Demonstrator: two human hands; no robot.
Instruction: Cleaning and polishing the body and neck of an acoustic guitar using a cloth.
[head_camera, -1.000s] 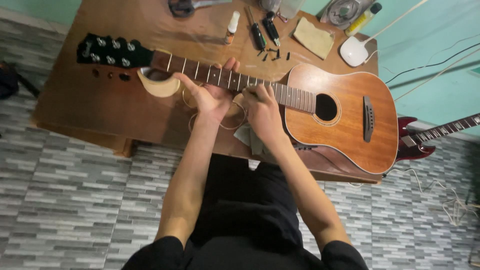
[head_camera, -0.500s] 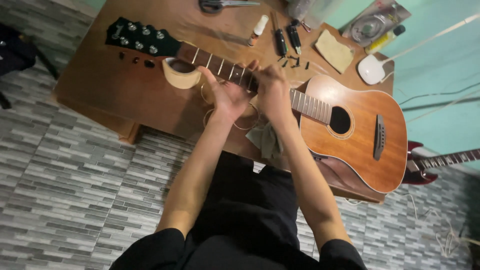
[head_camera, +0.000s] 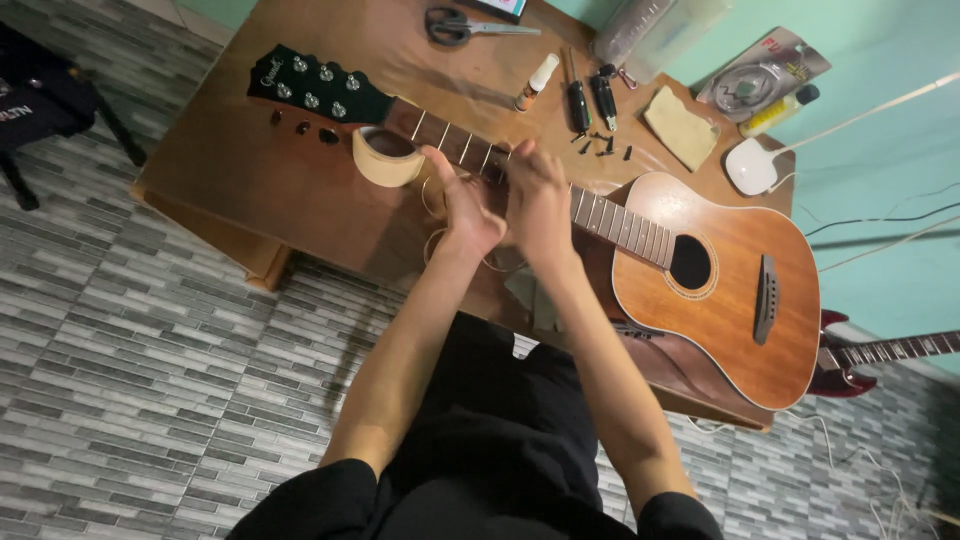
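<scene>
Guitar (head_camera: 720, 290): acoustic, flat on its back across the wooden bench (head_camera: 250, 170), body toward the right, black headstock (head_camera: 315, 92) toward the left; lower bout juts over the near right bench edge.
Neck (head_camera: 610, 218): runs slantwise across the bench middle, propped near the headstock on a tan tape roll (head_camera: 385, 160).
Left hand (head_camera: 468, 210): over the fretboard just right of the tape roll, fingers spread and raised, palm facing the other hand; grip loose, closed on nothing that can be made out.
Right hand (head_camera: 540, 200): just beside the left, over the neck, fingers curled downward toward the frets; cannot tell whether the grip closes on anything, fingertips hidden.
Loose strings (head_camera: 438, 225): thin wire loops beneath the hands, trailing toward the near bench edge.
Far bench edge: scissors (head_camera: 462, 24), small dropper bottle (head_camera: 537, 82), two dark tools (head_camera: 590, 100), scattered black pegs (head_camera: 603, 146), tan cloth (head_camera: 682, 126), packet with a yellow bottle (head_camera: 770, 85), white lamp base (head_camera: 752, 165).
Open room on bench: bare wood left of the headstock and along the near left edge.
Floor (head_camera: 150, 380): grey tiles, open to the left of the person.
Right side: red guitar (head_camera: 880, 360) on the floor close by the bench corner, cables (head_camera: 860, 470) near it.
</scene>
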